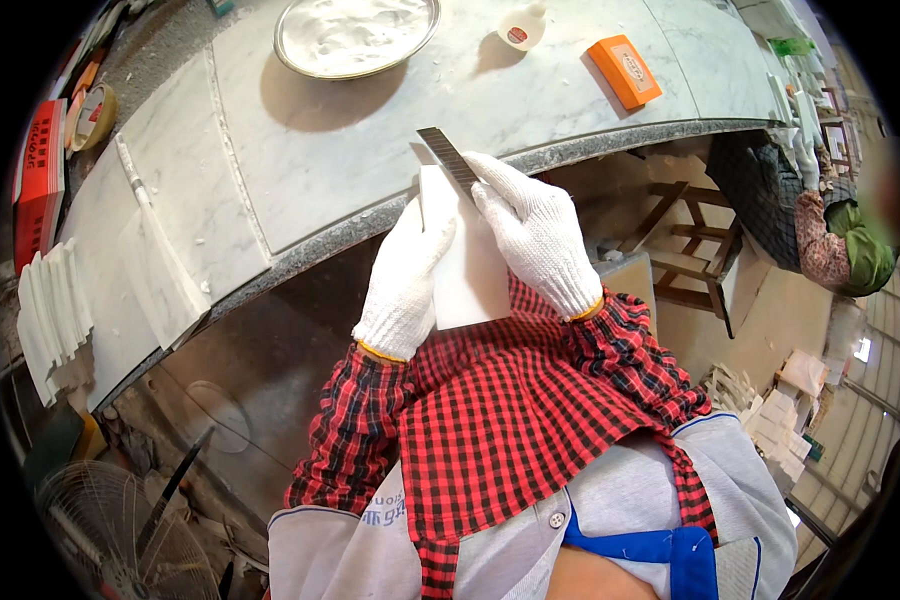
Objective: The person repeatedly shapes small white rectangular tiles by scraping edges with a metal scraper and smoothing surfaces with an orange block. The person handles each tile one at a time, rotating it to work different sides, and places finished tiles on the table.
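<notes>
My left hand (407, 280), in a white knitted glove, grips the left side of a smooth white rectangular slab (470, 285). The slab is held upright in front of the counter's near edge, above my red-and-black checked apron (510, 430). Gloved the same way, my right hand (540, 225) is closed around a narrow dark flat strip (446, 155) with fine cross marks; whether it is a ruler or a file I cannot tell. The strip slants across the slab's upper end, its free tip pointing away to the left. My right fingers hide its near end.
On the marble-topped counter (320, 180) are a metal bowl (342, 76) of white powder, a small white vessel (522, 28) and an orange box (625, 72). Thin white pieces (52, 310) line up at left, near a fan (120, 530). A wooden stool (695, 245) and another person (825, 240) are at right.
</notes>
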`<state>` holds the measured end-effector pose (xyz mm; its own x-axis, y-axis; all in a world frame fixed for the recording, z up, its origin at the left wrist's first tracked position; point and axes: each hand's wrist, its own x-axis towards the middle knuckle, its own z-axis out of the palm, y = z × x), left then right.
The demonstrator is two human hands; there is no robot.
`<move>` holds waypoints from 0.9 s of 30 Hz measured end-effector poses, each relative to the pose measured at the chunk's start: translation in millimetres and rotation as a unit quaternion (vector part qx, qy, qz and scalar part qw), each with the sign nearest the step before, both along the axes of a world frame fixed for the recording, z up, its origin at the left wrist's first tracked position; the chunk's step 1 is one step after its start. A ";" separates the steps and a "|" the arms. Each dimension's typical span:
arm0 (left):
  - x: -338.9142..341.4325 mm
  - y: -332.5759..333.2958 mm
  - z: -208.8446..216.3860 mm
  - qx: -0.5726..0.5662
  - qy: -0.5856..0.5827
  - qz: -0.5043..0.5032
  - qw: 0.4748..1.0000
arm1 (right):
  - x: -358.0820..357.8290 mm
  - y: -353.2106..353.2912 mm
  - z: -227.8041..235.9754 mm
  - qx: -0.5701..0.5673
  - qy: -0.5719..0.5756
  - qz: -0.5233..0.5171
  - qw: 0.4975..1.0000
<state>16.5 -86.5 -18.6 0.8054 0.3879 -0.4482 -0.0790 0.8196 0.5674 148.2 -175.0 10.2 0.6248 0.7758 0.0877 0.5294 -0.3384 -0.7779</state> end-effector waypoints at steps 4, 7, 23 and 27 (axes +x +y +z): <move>-0.7 2.1 5.1 -0.002 -0.007 -0.006 1.000 | -3.4 3.4 5.4 -0.053 -0.033 -0.009 0.998; -0.4 4.3 8.0 -0.019 0.007 -0.006 1.000 | -7.3 7.0 9.7 -0.081 -0.113 0.000 0.990; -1.5 8.9 -6.4 0.054 0.038 -0.036 0.997 | -6.7 27.4 20.3 -0.176 -0.199 0.057 0.962; 0.6 4.5 -0.3 0.041 0.035 -0.008 0.999 | -3.6 22.9 21.4 -0.134 -0.168 0.039 0.976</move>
